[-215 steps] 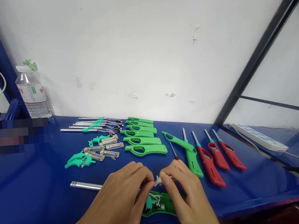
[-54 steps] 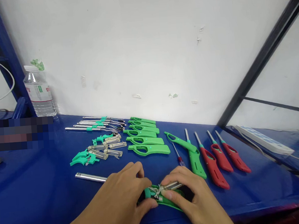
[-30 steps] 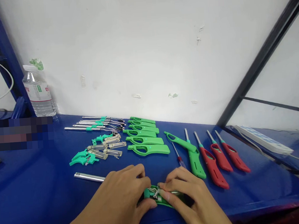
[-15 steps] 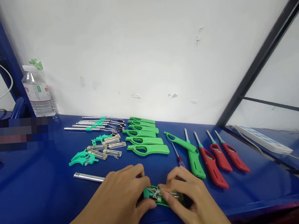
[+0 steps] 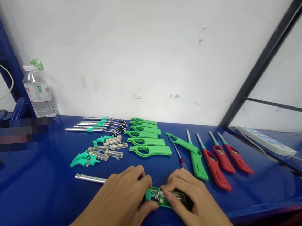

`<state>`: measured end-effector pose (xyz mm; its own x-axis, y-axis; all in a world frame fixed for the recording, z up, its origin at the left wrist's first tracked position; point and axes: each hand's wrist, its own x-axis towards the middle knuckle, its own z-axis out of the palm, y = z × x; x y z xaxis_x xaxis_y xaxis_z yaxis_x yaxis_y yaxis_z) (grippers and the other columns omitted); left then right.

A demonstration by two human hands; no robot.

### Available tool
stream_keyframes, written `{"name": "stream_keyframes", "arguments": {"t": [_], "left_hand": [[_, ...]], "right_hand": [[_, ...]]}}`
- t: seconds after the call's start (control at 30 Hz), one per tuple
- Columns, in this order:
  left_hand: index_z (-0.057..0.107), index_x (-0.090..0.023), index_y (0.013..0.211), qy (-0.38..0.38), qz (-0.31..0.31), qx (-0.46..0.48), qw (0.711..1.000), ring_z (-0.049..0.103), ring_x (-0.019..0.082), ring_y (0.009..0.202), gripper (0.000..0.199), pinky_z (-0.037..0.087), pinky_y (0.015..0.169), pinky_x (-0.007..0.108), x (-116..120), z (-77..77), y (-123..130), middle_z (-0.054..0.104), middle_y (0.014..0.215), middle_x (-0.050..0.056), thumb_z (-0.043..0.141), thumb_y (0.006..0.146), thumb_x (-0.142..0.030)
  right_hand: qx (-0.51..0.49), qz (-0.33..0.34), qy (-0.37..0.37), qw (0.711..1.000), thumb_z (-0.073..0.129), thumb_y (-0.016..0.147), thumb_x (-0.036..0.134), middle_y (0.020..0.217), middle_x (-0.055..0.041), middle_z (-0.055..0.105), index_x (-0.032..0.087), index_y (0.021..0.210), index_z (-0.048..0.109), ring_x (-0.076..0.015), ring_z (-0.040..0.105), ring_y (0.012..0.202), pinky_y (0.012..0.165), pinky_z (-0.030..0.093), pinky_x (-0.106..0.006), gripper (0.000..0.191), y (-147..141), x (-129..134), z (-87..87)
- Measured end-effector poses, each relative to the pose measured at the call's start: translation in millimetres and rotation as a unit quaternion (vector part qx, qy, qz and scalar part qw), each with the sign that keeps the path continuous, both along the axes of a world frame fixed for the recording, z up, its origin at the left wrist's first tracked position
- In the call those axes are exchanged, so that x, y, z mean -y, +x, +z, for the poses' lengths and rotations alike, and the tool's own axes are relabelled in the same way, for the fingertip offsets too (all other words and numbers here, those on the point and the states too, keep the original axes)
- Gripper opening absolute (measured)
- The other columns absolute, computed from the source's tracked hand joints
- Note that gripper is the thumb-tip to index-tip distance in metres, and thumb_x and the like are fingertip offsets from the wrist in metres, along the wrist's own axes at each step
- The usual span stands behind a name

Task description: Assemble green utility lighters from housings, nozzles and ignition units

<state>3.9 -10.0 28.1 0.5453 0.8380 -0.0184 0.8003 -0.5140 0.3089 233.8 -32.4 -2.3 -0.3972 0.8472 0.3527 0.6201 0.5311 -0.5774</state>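
An open green lighter shell [image 5: 164,205] lies at the front of the blue table, with white wires and a clear fuel tank [image 5: 179,195] inside. A metal tube [image 5: 90,178] sticks out to its left. My left hand [image 5: 123,197] is closed on the shell's left end, thumb below and fingers above, near a teal trigger [image 5: 147,194]. My right hand [image 5: 191,196] pinches the parts around the tank's left end with thumb and forefinger. Its palm side hides part of the shell's right end.
Behind lie green shell halves [image 5: 151,151], clear tanks [image 5: 117,154], teal triggers [image 5: 82,159] and metal tubes with wires [image 5: 77,130]. To the right are a screwdriver [image 5: 183,163], a green lighter [image 5: 198,164], red lighters [image 5: 217,173] and a power strip [image 5: 269,141]. A bottle [image 5: 39,95] stands back left.
My right thumb and fingers have shifted very slightly at the tank, and more of the tank shows. My left hand keeps its hold.
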Motion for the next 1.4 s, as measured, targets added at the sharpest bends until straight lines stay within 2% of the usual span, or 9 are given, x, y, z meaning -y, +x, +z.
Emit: {"name": "stream_keyframes", "arguments": {"t": [0.13, 0.27, 0.4, 0.57, 0.77, 0.97, 1.07, 1.27, 1.4], "left_hand": [[0.075, -0.029, 0.110, 0.031, -0.013, 0.006, 0.999, 0.071, 0.028, 0.111, 0.020, 0.052, 0.082, 0.038, -5.1, 1.6, -18.3, 0.071, 0.117, 0.002, 0.056, 0.109, -0.020], [0.077, -0.032, 0.114, 0.087, -0.016, 0.054, 0.995, 0.072, 0.024, 0.110, 0.035, 0.053, 0.085, 0.032, -17.0, 1.7, -51.4, 0.073, 0.121, 0.002, 0.048, 0.105, -0.014], [0.081, -0.033, 0.111, 0.035, -0.014, 0.056, 0.998, 0.074, 0.021, 0.106, 0.033, 0.053, 0.090, 0.029, -25.0, 6.6, -67.2, 0.076, 0.116, 0.000, 0.053, 0.103, -0.018], [0.083, -0.029, 0.098, -0.032, -0.007, 0.024, 0.999, 0.075, 0.022, 0.102, 0.036, 0.054, 0.090, 0.028, -27.7, 10.0, -62.1, 0.080, 0.108, 0.002, 0.050, 0.103, -0.016], [0.081, -0.026, 0.092, -0.010, -0.004, 0.036, 0.999, 0.075, 0.021, 0.092, 0.029, 0.054, 0.083, 0.027, -31.1, 0.2, -59.9, 0.080, 0.101, 0.003, 0.054, 0.100, -0.017], [0.077, -0.026, 0.082, 0.035, -0.010, 0.012, 0.999, 0.070, 0.018, 0.078, 0.035, 0.045, 0.070, 0.027, -24.9, -1.2, -59.1, 0.077, 0.093, 0.002, 0.050, 0.102, -0.017], [0.079, -0.027, 0.085, 0.040, -0.017, 0.007, 0.999, 0.071, 0.018, 0.080, 0.039, 0.043, 0.068, 0.027, -20.4, 2.0, -55.7, 0.077, 0.099, 0.002, 0.046, 0.103, -0.015], [0.082, -0.027, 0.103, -0.028, -0.009, -0.068, 0.997, 0.075, 0.022, 0.098, 0.046, 0.051, 0.082, 0.027, -14.9, 14.9, -39.7, 0.077, 0.108, 0.005, 0.041, 0.105, -0.007], [0.081, -0.028, 0.104, -0.032, -0.005, -0.087, 0.996, 0.076, 0.022, 0.099, 0.045, 0.052, 0.084, 0.028, -14.9, 17.1, -36.0, 0.076, 0.111, 0.004, 0.042, 0.102, -0.004]], "right_hand": [[0.002, -0.008, 0.005, 1.000, 0.056, 0.108, 0.018, 0.097, 0.0020, 0.069, 0.026, 0.094, 0.062, -0.0172, 0.067, 0.091, 0.088, 0.047, -0.028, 0.018, 0.1, 1.1, 0.9], [0.003, -0.009, -0.013, 1.000, 0.055, 0.109, 0.020, 0.100, 0.0013, 0.069, 0.026, 0.095, 0.064, -0.0178, 0.068, 0.094, 0.087, 0.047, -0.029, 0.018, -0.5, 1.2, 2.5], [0.007, -0.014, -0.023, 1.000, 0.055, 0.110, 0.021, 0.102, 0.0008, 0.069, 0.026, 0.098, 0.067, -0.0183, 0.067, 0.097, 0.092, 0.047, -0.030, 0.018, -0.5, 1.3, 1.6], [0.023, -0.008, -0.028, 0.999, 0.052, 0.111, 0.018, 0.106, -0.0002, 0.071, 0.027, 0.104, 0.070, -0.0194, 0.068, 0.101, 0.098, 0.047, -0.032, 0.021, 0.0, -1.6, 1.3], [0.036, -0.008, -0.019, 0.999, 0.051, 0.112, 0.017, 0.109, -0.0017, 0.072, 0.028, 0.108, 0.072, -0.0209, 0.068, 0.103, 0.098, 0.050, -0.033, 0.023, -0.5, -2.9, 0.8], [0.049, -0.019, -0.020, 0.998, 0.054, 0.113, 0.018, 0.113, -0.0004, 0.072, 0.030, 0.111, 0.071, -0.0201, 0.068, 0.107, 0.104, 0.050, -0.032, 0.021, 1.9, -3.7, -3.1], [0.056, -0.017, -0.016, 0.998, 0.054, 0.113, 0.018, 0.112, -0.0006, 0.073, 0.029, 0.110, 0.072, -0.0202, 0.069, 0.107, 0.104, 0.052, -0.033, 0.021, 2.4, -5.6, -4.0], [0.066, -0.008, 0.008, 0.998, 0.057, 0.110, 0.016, 0.113, -0.0005, 0.074, 0.029, 0.115, 0.073, -0.0188, 0.072, 0.106, 0.100, 0.055, -0.030, 0.022, 5.1, -9.1, -6.2], [0.065, -0.010, 0.020, 0.998, 0.059, 0.108, 0.014, 0.112, -0.0006, 0.075, 0.029, 0.115, 0.074, -0.0189, 0.073, 0.105, 0.098, 0.057, -0.030, 0.022, 6.4, -10.2, -7.8]]}}
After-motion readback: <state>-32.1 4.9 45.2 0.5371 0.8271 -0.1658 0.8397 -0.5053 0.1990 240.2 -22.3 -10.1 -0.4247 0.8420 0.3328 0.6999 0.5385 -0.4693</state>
